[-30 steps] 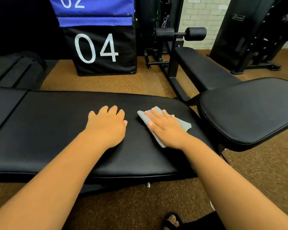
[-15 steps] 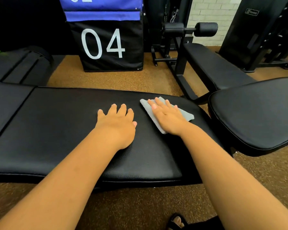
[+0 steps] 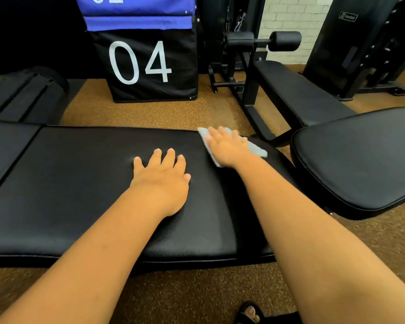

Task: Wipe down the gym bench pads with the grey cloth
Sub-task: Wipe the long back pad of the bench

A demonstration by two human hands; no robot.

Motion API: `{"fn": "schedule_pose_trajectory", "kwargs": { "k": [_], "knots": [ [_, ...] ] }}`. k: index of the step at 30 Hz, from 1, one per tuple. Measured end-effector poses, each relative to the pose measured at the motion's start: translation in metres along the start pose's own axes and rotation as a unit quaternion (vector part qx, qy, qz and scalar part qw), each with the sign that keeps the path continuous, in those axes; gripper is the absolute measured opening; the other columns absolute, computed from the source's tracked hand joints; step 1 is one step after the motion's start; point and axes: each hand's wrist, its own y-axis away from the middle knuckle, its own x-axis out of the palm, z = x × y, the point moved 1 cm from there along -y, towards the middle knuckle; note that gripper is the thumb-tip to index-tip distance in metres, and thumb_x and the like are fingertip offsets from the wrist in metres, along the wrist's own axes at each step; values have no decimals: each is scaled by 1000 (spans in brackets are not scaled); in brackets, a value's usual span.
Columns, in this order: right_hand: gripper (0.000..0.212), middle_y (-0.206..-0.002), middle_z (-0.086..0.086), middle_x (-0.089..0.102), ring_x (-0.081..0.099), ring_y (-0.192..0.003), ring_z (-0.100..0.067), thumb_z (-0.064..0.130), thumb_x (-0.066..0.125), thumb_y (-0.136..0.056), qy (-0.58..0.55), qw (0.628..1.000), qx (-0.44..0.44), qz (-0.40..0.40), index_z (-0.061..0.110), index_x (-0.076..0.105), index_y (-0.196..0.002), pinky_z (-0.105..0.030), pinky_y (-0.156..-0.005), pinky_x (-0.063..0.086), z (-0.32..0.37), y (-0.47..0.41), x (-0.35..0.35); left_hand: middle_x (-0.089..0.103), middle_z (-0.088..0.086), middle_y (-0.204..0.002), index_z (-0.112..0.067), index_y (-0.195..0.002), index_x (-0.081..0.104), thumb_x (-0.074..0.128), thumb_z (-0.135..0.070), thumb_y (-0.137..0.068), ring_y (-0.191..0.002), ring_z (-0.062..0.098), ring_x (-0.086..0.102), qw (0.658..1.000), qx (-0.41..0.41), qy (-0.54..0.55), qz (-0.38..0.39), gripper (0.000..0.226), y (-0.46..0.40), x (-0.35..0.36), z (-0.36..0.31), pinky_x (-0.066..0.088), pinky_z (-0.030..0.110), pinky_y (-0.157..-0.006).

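Observation:
A long black bench pad (image 3: 80, 183) lies across the view in front of me. The grey cloth (image 3: 257, 150) lies flat at the pad's far right corner. My right hand (image 3: 227, 146) presses on the cloth with straight, spread fingers and hides most of it. My left hand (image 3: 161, 181) rests flat on the middle of the pad, fingers straight, holding nothing. A second, rounded black seat pad (image 3: 360, 160) sits to the right, a narrow gap from the long pad.
A black and blue foam box (image 3: 145, 66) marked 04 stands on the brown floor behind the bench. Another bench with roller pads (image 3: 299, 90) runs back right. A dark machine (image 3: 360, 43) stands far right. My sandalled foot (image 3: 250, 312) shows below.
My right hand has slid the cloth away from me, from the pad's middle right to its far right corner. My left hand has stayed flat on the pad.

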Motion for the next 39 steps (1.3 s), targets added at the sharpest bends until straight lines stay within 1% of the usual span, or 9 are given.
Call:
{"fn": "schedule_pose_trajectory", "kwargs": {
  "k": [3,5,10,14,19,23,30,35,39],
  "knots": [
    [50,-163,5,2,-2,-149,-31,44,13,-104,-37,996,-72,24,36,7,-154,-54,-117,-1,11,6,2,-9,2,-163,-21,-155,-3,10,-41,-104,-150,28,-9,1000,-1,4,-1,56,0,-1,0,6,58,-117],
    [49,-163,4,6,3,-149,-29,40,17,-105,-41,994,-95,16,34,11,-154,-53,-116,1,-9,7,-3,-9,2,-163,-20,-155,-3,10,-40,-105,-150,28,-9,1000,-1,7,3,56,0,-1,0,5,59,-117],
    [51,-161,-1,9,14,-145,-37,36,18,-104,-23,999,34,13,29,11,-154,-62,-113,13,-81,-3,-4,-9,3,-163,-19,-155,-3,10,-39,-105,-149,29,-10,1000,5,9,1,56,1,-1,1,5,59,-117],
    [56,-161,-3,10,12,-144,-41,42,12,-98,-13,996,93,7,30,13,-152,-63,-112,12,-65,-6,-1,-8,3,-163,-19,-155,-3,11,-39,-105,-149,29,-9,1000,5,8,-2,55,0,1,0,6,60,-117],
    [52,-163,4,4,2,-148,-34,44,14,-103,-15,998,-52,13,35,8,-153,-57,-115,3,-1,13,6,-7,3,-163,-19,-155,-1,11,-39,-105,-149,29,-8,1000,5,15,-15,55,-1,3,0,6,60,-116],
    [50,-162,7,6,0,-149,-28,43,20,-104,-49,992,-115,20,35,13,-153,-53,-116,-1,-17,28,-1,-6,3,-163,-19,-155,0,11,-39,-105,-149,29,-8,999,6,21,-24,55,0,4,0,6,61,-116],
    [54,-161,-3,11,13,-145,-38,45,17,-102,-22,998,65,5,29,12,-153,-60,-114,10,-50,5,-2,-5,4,-163,-17,-154,1,11,-38,-105,-149,29,-8,998,10,36,-44,55,2,8,0,3,61,-116],
    [55,-163,6,-1,-5,-149,-31,48,16,-102,-24,994,-102,20,34,6,-154,-53,-116,-3,5,45,11,-4,4,-163,-16,-155,2,12,-37,-105,-149,28,-8,997,11,44,-59,55,4,11,1,1,61,-116],
    [51,-162,12,3,-6,-150,-22,47,20,-103,-58,988,-136,36,39,10,-153,-50,-117,-7,-18,39,4,-6,4,-163,-16,-155,1,11,-37,-105,-149,29,-10,997,10,52,-51,55,2,10,1,-1,61,-116]
  ]
}}
